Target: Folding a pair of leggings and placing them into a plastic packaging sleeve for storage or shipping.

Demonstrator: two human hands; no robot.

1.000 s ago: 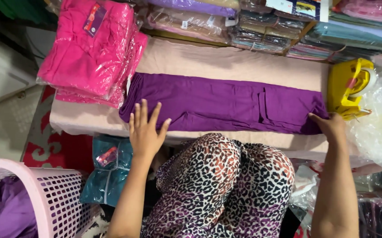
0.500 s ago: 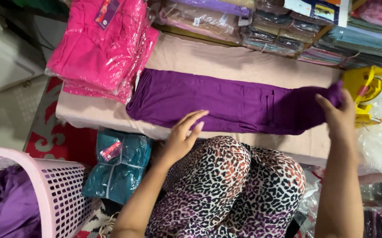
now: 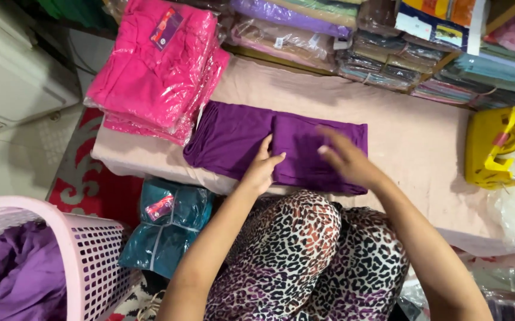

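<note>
The purple cloth lies folded on the surface. The left hand, grip open, pins its near edge; the right hand, open-palmed, presses beside, flattening the fold.

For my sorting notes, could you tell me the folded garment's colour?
Solid purple garment, head view.

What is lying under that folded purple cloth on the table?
The purple cloth rests on a pale pink table cover. Both hands, left hand and right hand, press on top. Anything tucked inside its folds is hidden.
</note>
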